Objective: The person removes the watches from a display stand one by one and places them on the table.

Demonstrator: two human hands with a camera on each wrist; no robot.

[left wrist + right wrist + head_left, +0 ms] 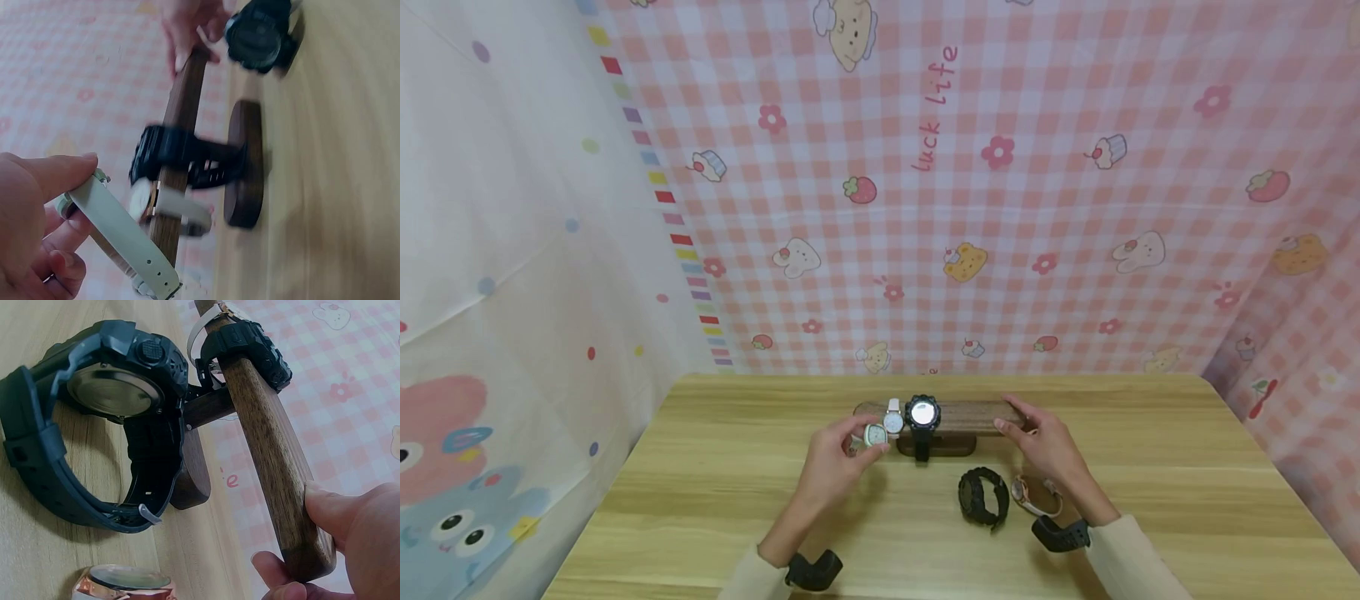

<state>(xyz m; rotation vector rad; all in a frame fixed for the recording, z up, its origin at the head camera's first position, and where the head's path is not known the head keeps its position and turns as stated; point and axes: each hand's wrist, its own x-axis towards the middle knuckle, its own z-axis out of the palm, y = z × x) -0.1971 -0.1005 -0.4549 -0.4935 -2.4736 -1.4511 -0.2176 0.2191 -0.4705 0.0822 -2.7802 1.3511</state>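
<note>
My left hand (831, 457) pinches a pale green-strapped watch (122, 219) between thumb and fingers, at the left end of a dark wooden watch stand's bar (973, 415). In the left wrist view its strap overlaps that end of the bar. My right hand (1051, 446) grips the bar's opposite end, thumb on one side and fingers on the other. Around the bar hang a black sports watch (922, 412) and, left of it, a white-strapped watch (892, 423). The stand's rounded base (245, 181) rests on the table.
On the wooden table (700, 500), in front of the stand, lies another chunky black watch (112, 394). Beside it, below my right wrist, is a rose-gold watch (1019, 490) with a light strap. A pink checked cloth (895, 208) hangs behind the table.
</note>
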